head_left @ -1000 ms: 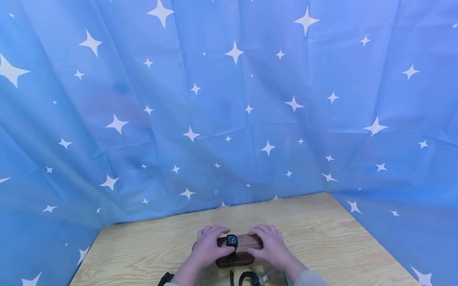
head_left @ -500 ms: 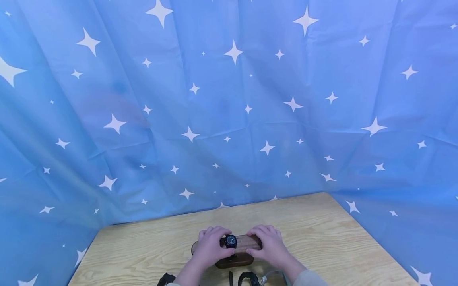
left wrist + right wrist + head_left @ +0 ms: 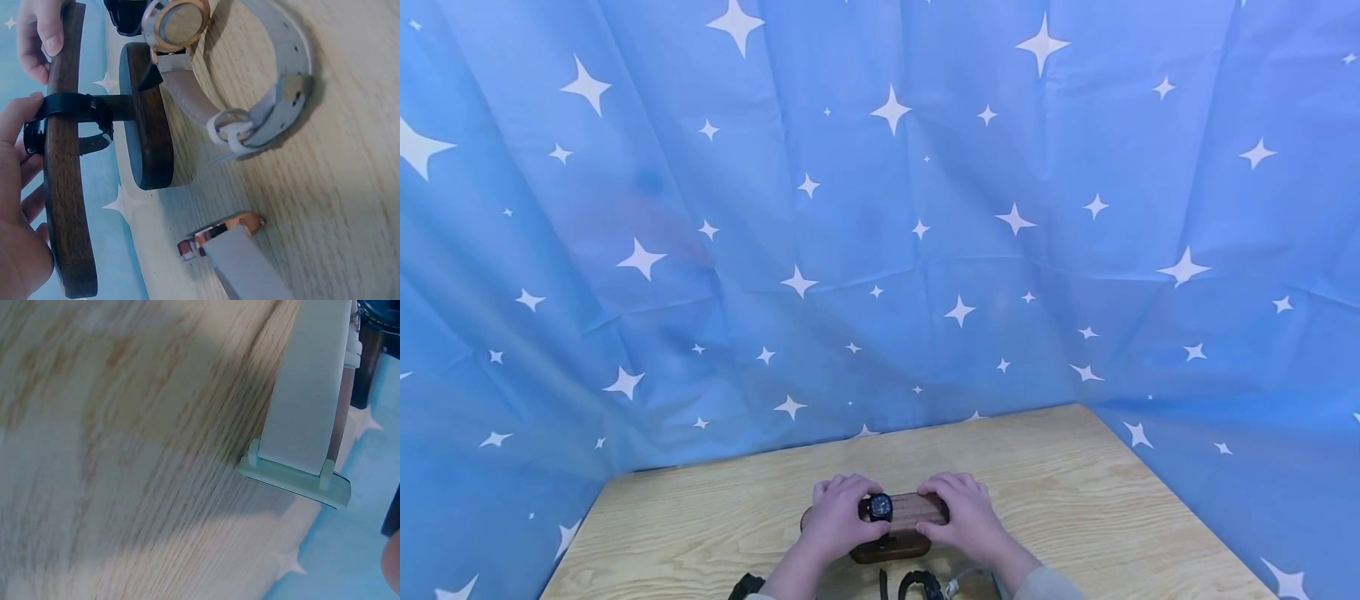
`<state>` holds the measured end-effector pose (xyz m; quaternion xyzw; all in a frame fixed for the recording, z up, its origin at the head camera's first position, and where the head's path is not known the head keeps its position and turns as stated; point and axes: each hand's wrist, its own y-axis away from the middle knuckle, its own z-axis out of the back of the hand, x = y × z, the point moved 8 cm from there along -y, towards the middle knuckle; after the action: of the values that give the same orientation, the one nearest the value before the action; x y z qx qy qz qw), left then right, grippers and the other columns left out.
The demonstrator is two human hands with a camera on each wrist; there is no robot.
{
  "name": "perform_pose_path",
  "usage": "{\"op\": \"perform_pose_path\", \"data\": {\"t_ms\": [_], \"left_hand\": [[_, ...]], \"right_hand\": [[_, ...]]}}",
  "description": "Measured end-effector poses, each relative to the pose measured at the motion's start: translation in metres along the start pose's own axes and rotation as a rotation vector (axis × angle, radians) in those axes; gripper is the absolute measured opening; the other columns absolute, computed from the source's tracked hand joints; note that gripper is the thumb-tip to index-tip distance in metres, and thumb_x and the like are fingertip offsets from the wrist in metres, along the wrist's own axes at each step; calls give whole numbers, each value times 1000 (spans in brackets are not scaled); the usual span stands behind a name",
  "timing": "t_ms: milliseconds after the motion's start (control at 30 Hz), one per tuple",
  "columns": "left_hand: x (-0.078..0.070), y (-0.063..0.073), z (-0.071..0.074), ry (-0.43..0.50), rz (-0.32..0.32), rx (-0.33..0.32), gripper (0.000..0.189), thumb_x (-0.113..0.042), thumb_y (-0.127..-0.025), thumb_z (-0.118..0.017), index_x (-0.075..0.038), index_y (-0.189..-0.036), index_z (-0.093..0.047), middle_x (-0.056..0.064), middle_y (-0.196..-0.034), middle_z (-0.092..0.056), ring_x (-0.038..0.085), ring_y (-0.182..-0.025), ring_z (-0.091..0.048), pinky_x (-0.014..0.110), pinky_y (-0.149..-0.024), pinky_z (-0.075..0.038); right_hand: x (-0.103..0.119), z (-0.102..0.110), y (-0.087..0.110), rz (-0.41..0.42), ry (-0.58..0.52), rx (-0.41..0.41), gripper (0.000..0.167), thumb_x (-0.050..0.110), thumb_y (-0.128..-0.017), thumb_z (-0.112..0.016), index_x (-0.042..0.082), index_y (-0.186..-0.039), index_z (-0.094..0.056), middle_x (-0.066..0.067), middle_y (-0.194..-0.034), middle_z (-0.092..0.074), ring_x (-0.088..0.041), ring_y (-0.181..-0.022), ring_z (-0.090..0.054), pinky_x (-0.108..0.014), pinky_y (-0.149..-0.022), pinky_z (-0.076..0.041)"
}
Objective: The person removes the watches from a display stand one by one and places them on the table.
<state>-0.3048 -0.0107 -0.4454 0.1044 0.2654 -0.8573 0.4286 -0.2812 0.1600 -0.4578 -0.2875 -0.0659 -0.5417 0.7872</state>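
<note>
A dark wooden watch stand [image 3: 917,507] has a rounded crossbar on a post above an oval base [image 3: 149,119]. Around the crossbar is fastened a black wristwatch [image 3: 881,506], its dial facing up toward the head view. My left hand [image 3: 837,521] pinches the watch, with thumb below and a finger above, over the bar's left part. The right hand [image 3: 964,517] grips the bar's right end between thumb and fingers. From the left wrist view, the black strap [image 3: 65,105] loops round the bar and its tail hangs on the post side.
Nearer the wearer lie a black strap [image 3: 920,581] and another black item [image 3: 747,586]. A rose-gold watch with a grey strap [image 3: 294,56] stands close to the left wrist. A pale strap with a mint-green end [image 3: 306,406] fills part of the right wrist view. Starry blue cloth [image 3: 880,208] surrounds the wooden table [image 3: 1097,500].
The black wristwatch has shifted slightly left along the crossbar. Both hands keep nearly the same places, and the stand has barely moved.
</note>
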Motion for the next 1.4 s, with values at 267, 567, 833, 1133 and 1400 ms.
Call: {"op": "perform_pose_path", "data": {"t_ms": [267,567,833,1133,1400], "left_hand": [[0,-2,-1,-10,-2,52,42,-44,-76,-74,-21,-110,-66,-9,-106,-62,15,-93,-52,48,-84,-32],[3,-1,3,3,20,45,38,-42,-73,-76,-21,-104,-67,-12,-101,-62,13,-91,-50,49,-85,-30],[12,1,5,25,23,40,38,-40,-72,-77,-19,-102,-67,-13,-99,-62,13,-91,-50,51,-87,-28],[17,4,10,14,21,22,39,-40,-70,-77,-20,-102,-66,-13,-100,-62,13,-92,-50,51,-89,-28],[22,8,13,24,29,38,36,-38,-70,-77,-21,-100,-66,-13,-100,-61,14,-93,-48,52,-88,-28]], "right_hand": [[0,0,0,4,-4,2,43,43,-73,-75,21,-109,-63,8,-113,-57,-19,-102,-45,-46,-84,-34],[-1,-1,0,-7,-9,7,43,44,-74,-75,22,-109,-63,8,-113,-57,-20,-103,-44,-48,-85,-33],[-1,0,0,-2,-8,-1,43,44,-73,-75,21,-108,-63,9,-113,-57,-19,-103,-45,-47,-86,-33],[-4,-1,-1,-12,5,-4,43,45,-73,-75,24,-107,-63,9,-113,-57,-19,-103,-45,-48,-86,-33],[-2,-1,0,0,1,-11,43,45,-73,-75,22,-108,-63,8,-113,-57,-19,-103,-45,-47,-85,-33]]}}
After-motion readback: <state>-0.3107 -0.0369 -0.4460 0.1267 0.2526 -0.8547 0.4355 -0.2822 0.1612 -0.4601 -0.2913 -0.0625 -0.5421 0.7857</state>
